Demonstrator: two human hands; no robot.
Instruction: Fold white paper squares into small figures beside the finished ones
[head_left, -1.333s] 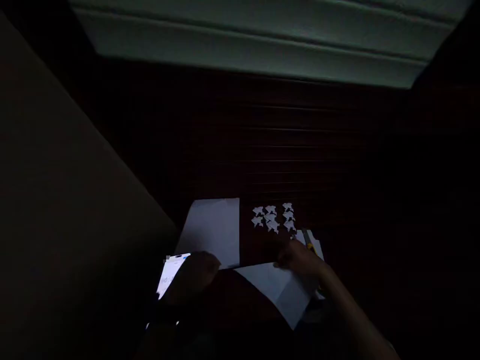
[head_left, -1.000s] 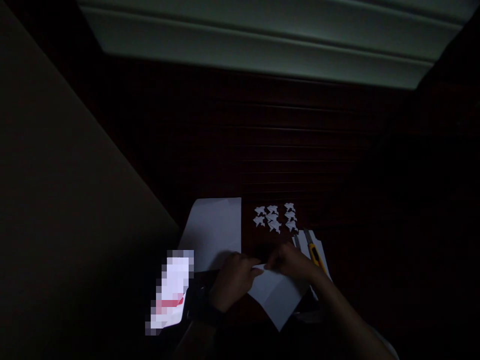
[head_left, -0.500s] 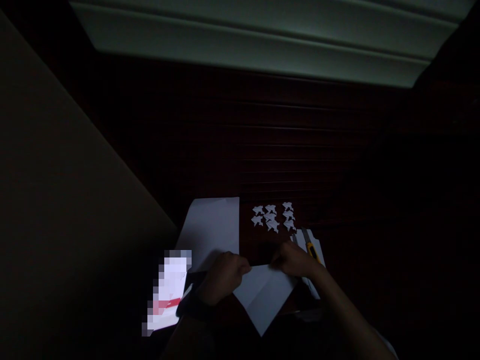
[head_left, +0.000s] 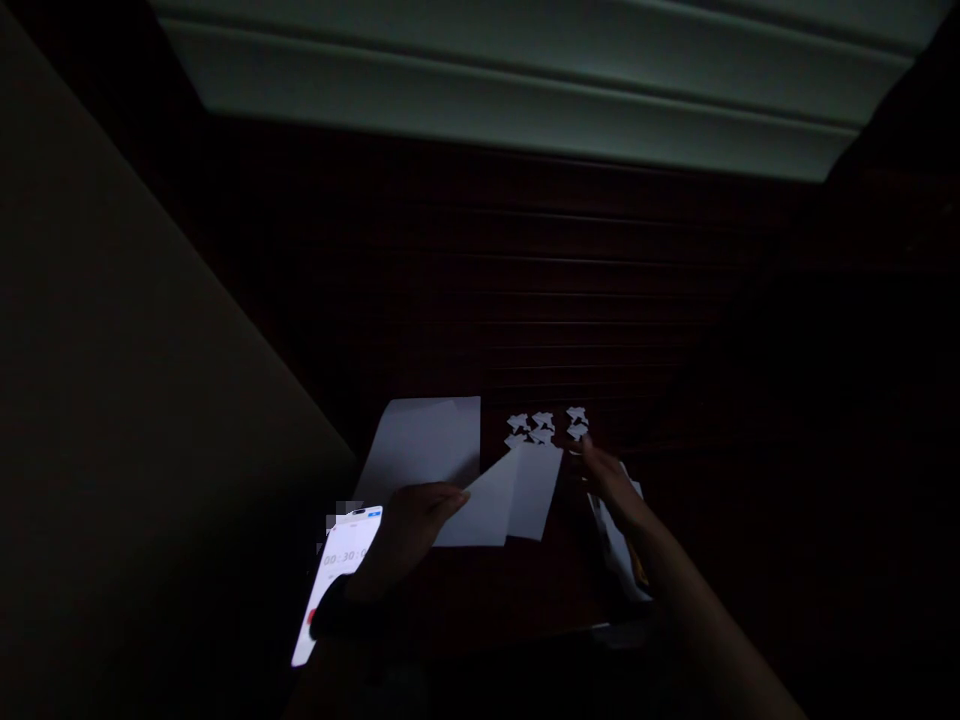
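Observation:
My left hand [head_left: 409,525] pinches the left edge of a white sheet of paper [head_left: 487,515] between thumb and fingers. The sheet has a folded flap or crease toward its right side, and its far edge overlaps the small folded paper figures [head_left: 541,421]. My right hand [head_left: 606,478] is off the sheet, fingers stretched out and apart, just right of the sheet's upper corner. It hovers close to the right column of figures and hides part of it. Under my right forearm, a yellow utility knife [head_left: 639,572] shows only in part on white paper [head_left: 616,545].
A larger stack of white paper [head_left: 420,435] lies at the back left. A lit phone [head_left: 345,550] showing a timer stands by my left wrist, which wears a dark band [head_left: 337,605]. A pale wall [head_left: 112,400] rises on the left. The scene is very dark.
The sheet has turned and moved away from me, partly over the figures. My right hand has let go of it and opened, moving up and right. My left hand keeps its pinch.

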